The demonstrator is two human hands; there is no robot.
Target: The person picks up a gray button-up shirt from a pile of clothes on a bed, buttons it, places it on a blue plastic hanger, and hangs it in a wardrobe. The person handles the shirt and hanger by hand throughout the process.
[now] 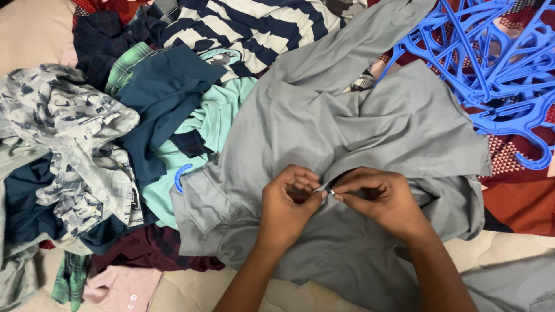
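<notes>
Both hands meet at the front of a grey shirt (358, 127) spread over a heap of clothes. Left hand (289, 202) and right hand (378, 196) are each closed in a pinch on the shirt's edge, fingertips touching at a small button (332, 191). Blue hangers (497, 63) lie well apart, upper right.

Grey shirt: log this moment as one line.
left hand: pinching placket | right hand: pinching button | grey shirt: spread on clothes pile | blue hangers: upper right
</notes>
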